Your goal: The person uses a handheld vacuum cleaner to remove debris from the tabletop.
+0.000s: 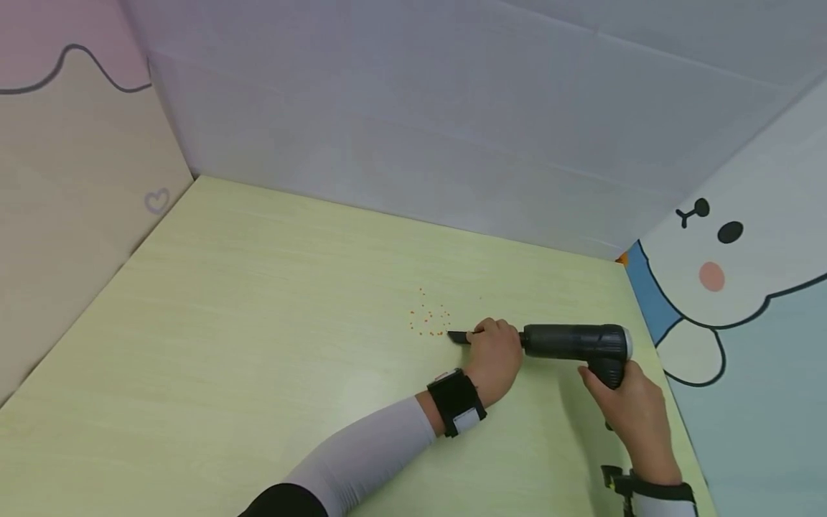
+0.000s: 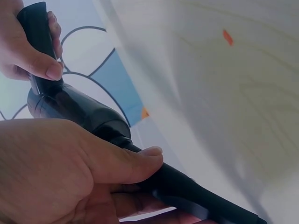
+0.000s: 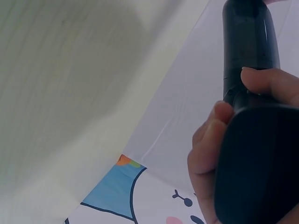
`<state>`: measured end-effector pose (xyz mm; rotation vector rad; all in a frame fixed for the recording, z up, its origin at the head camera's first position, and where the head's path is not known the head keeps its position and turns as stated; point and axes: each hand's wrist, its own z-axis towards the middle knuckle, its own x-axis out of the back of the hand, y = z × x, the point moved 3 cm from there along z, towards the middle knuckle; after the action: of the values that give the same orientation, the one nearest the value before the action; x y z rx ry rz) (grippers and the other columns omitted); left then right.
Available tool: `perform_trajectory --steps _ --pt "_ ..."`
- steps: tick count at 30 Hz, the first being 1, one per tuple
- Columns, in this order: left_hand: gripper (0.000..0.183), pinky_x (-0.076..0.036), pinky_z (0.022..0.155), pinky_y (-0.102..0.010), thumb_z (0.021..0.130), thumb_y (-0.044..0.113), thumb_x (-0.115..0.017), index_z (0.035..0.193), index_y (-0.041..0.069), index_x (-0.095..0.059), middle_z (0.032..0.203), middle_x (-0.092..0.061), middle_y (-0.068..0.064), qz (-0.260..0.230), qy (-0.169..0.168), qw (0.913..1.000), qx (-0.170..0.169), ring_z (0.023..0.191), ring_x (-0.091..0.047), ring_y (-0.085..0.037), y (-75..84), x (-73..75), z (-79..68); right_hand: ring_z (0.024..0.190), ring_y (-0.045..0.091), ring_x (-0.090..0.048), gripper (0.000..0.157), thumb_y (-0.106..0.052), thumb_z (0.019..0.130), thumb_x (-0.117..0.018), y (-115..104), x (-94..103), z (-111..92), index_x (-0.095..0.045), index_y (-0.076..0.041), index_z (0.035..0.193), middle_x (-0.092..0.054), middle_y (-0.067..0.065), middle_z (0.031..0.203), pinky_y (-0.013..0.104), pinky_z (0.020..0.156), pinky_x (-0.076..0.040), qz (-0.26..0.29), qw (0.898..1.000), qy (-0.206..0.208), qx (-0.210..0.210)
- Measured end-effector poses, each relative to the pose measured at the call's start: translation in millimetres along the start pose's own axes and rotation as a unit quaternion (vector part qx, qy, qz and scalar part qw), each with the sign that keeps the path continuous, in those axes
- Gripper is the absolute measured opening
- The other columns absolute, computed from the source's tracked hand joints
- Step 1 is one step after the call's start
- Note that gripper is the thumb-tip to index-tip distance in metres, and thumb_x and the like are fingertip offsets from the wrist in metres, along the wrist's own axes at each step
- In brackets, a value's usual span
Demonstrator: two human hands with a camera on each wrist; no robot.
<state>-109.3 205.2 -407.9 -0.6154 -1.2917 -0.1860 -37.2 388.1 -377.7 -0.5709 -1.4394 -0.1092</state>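
Note:
A black handheld vacuum cleaner [image 1: 568, 340] lies level above the table, its flat nozzle [image 1: 457, 337] pointing left. My right hand [image 1: 636, 416] grips its handle [image 3: 254, 163], fingers wrapped round it and thumb near the body. My left hand [image 1: 496, 359] holds the narrow nozzle tube; in the left wrist view the thumb lies along the tube [image 2: 182, 186] and the fingers pass beneath. Small orange bits [image 1: 429, 316] are scattered on the table just beyond and left of the nozzle tip. One orange bit [image 2: 227, 37] shows large in the left wrist view.
The pale yellow table [image 1: 258, 323] meets a white wall sheet [image 1: 400, 122] at the back. A beige panel [image 1: 77, 215] borders its left side. On the right stands a panel with a cartoon animal [image 1: 743, 287], close to the right hand.

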Motion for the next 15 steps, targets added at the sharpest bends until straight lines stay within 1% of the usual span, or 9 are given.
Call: perform_trajectory --steps 4,10,15 --pt "0.04 -0.056 0.072 -0.03 0.094 0.048 -0.044 0.11 0.015 -0.061 0.097 -0.061 -0.004 -0.014 -0.003 0.9999 0.008 0.089 -0.059 -0.021 -3.2 0.0 3.6 0.053 0.024 -0.049 0.071 -0.061 0.078 -0.058 -3 -0.4 2 -0.046 0.007 0.094 -0.052 0.014 0.068 0.036 0.041 -0.035 -0.001 1.0 -0.004 -0.009" --pt "0.039 -0.056 0.072 -0.031 0.093 0.047 -0.047 0.108 0.015 -0.062 0.097 -0.062 -0.003 -0.032 0.013 0.9992 0.019 0.089 -0.06 -0.021 -9.2 2.4 8.1 0.053 0.024 -0.049 0.072 -0.061 0.079 -0.057 -6 -1.4 5 -0.046 0.008 0.095 -0.052 0.015 0.068 0.035 0.041 -0.035 0.002 1.0 -0.005 -0.012" --pt "0.036 -0.056 0.072 -0.031 0.093 0.044 -0.049 0.11 0.015 -0.062 0.098 -0.062 -0.003 -0.026 0.011 0.9996 0.008 0.09 -0.06 -0.021 -10.7 2.2 11.2 0.054 0.024 -0.049 0.075 -0.063 0.079 -0.055 -7 -0.9 8 -0.045 0.008 0.097 -0.052 0.016 0.069 0.035 0.041 -0.035 0.005 1.0 -0.008 -0.02"
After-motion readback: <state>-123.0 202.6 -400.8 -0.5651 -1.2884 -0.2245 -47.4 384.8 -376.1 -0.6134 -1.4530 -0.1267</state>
